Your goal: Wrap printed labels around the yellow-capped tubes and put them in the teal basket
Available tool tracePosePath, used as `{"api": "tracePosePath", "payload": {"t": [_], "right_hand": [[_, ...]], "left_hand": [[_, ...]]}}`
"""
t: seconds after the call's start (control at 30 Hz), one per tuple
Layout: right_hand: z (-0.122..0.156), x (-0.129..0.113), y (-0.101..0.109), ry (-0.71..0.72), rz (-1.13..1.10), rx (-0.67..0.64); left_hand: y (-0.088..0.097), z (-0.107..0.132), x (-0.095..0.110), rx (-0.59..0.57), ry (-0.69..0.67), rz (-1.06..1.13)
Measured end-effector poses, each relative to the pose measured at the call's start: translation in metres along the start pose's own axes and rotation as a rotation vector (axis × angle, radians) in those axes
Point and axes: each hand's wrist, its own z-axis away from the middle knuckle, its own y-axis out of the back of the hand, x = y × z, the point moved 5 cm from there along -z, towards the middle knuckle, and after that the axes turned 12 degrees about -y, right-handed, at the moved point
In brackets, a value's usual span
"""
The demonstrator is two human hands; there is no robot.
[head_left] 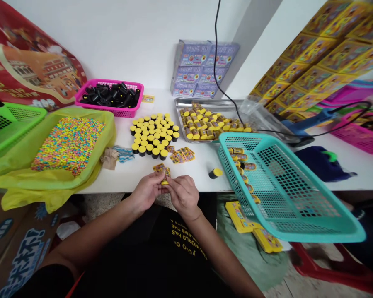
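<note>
Near the table's front edge, my left hand point(149, 188) and my right hand point(183, 194) meet, fingers closed around one small yellow-capped canister point(164, 181) with a printed label on it. Fingers hide much of its body. Just beyond them, a group of black canisters with yellow caps point(155, 134) stands upright. A pile of loose printed labels point(183, 155) lies right of that group. One unlabelled canister point(215, 173) lies on its side to the right of my hands. Several labelled canisters point(240, 157) lie along the near-left side of a turquoise basket point(267, 198).
At left are a yellow-lined tub point(110, 132) of coloured candy pellets and a pink basket point(108, 108) of black canisters. A metal tray point(182, 105) holds labelled canisters. A black cable point(216, 49) hangs down across it. Purple boxes point(202, 68) and yellow boxes point(317, 62) are stacked behind.
</note>
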Motion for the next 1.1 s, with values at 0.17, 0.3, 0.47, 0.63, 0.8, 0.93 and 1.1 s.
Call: {"api": "tracePosePath", "payload": {"t": [0.17,0.3,0.47,0.63,0.8,0.93,1.1], "right_hand": [[-0.002,0.001,0.004,-0.089,-0.024,0.017],[-0.004,-0.003,0.001,-0.07,-0.078,-0.003],[-0.003,-0.001,0.0,-0.069,-0.11,0.02],[-0.001,0.0,0.0,0.007,-0.035,0.034],[-0.004,0.005,0.002,-0.16,-0.107,0.048],[-0.006,0.0,0.001,-0.114,-0.073,0.031],[-0.004,0.0,-0.001,-0.091,-0.08,0.034]], "left_hand": [[-0.003,-0.001,0.003,-0.021,0.023,0.051],[-0.004,-0.002,0.003,-0.018,-0.001,0.023],[-0.002,-0.001,-0.002,0.042,-0.006,0.011],[-0.001,-0.002,-0.003,0.039,0.001,0.007],[-0.004,-0.003,0.005,-0.042,-0.022,0.049],[-0.003,-0.004,0.006,-0.017,-0.015,0.035],[0.0,-0.006,-0.001,0.016,-0.031,0.016]]}}
